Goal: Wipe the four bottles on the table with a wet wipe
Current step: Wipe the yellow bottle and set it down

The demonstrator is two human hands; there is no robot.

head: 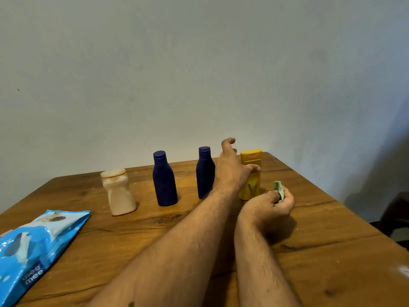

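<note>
Four bottles stand in a row on the wooden table (132, 235): a cream bottle (118, 192) at the left, two dark blue bottles (164, 179) (204, 173) in the middle, and a yellow bottle (252, 171) at the right. My left hand (232, 167) reaches across in front of the yellow bottle with fingers spread; the thumb touches its front. My right hand (274, 203) is closed around a crumpled green wet wipe (279, 190), just right of the yellow bottle's base.
A blue pack of wet wipes (37, 247) lies at the table's near left. A plain wall stands right behind the bottles. The table's right edge drops off beside a dark stool (396, 213).
</note>
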